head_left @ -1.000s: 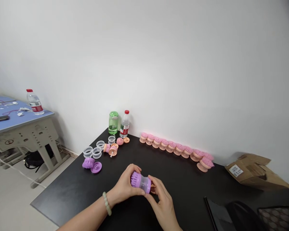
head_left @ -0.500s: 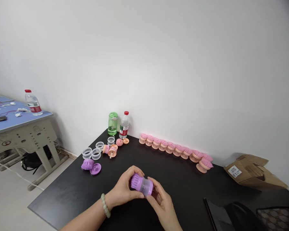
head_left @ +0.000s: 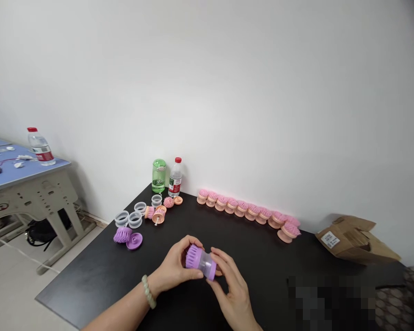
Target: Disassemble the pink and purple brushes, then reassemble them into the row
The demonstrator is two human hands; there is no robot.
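Observation:
A purple scrub brush with a clear waisted body point(head_left: 205, 263) lies tilted between my two hands above the black table point(head_left: 100, 280). My left hand point(head_left: 177, 265) wraps around its bristle end, thumb along the near side. The fingers and thumb of my right hand point(head_left: 232, 288) are closed around the purple base cap. To the left on the table are a purple bristle head point(head_left: 123, 235) and a purple round cap point(head_left: 134, 241). Several clear ring-shaped bodies point(head_left: 135, 219) stand behind them, beside pink and orange brush parts point(head_left: 158, 214).
A row of pink-bristled brushes point(head_left: 241, 208) runs along the wall. A green bottle point(head_left: 158, 176) and a water bottle point(head_left: 175, 178) stand at the back corner. At the right lies an open cardboard box point(head_left: 352, 241). A blue table point(head_left: 24, 165) with another water bottle point(head_left: 42, 148) is far left.
My right hand has shifted its grip a little on the base cap, its fingers stretching out more. The brush remains between both hands. The view has moved slightly.

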